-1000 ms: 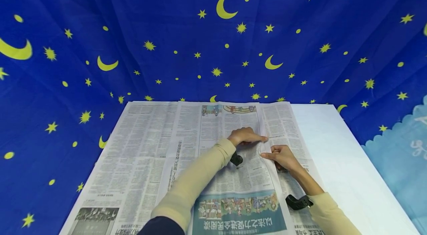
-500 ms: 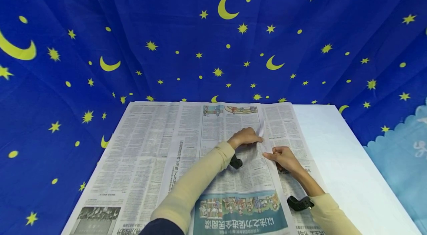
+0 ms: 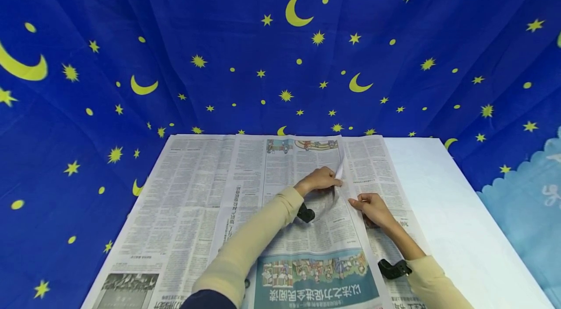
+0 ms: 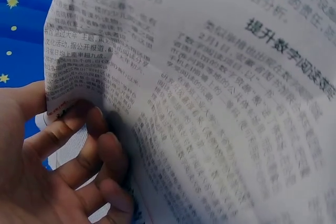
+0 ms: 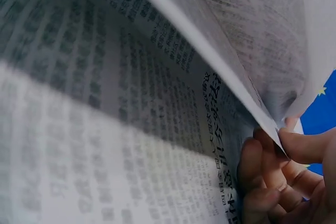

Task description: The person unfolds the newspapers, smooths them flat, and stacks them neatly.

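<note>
A top newspaper sheet point(image 3: 315, 236), with a teal cartoon panel near its front, lies over other newspaper sheets point(image 3: 188, 192). My left hand point(image 3: 319, 180) pinches this sheet near its right edge and holds it up in a fold. In the left wrist view the thumb and index finger of that hand point(image 4: 47, 166) meet at the paper's edge, the other fingers curled behind. Slightly nearer and to the right, my right hand point(image 3: 372, 207) grips the same edge. Thumb and fingers of the right hand point(image 5: 283, 177) pinch it in the right wrist view, raised above the printed page beneath.
A white table surface point(image 3: 456, 211) shows to the right of the newspapers. Behind the table hangs a blue cloth point(image 3: 245, 41) with yellow moons and stars. Each wrist wears a black camera mount, as on the right wrist camera point(image 3: 393, 268). Light blue cloth point(image 3: 526, 211) is at far right.
My left hand has moved left, drawing the paper's edge with it and leaving a more raised, bent fold. My right hand has shifted slightly right, so the hands are further apart.
</note>
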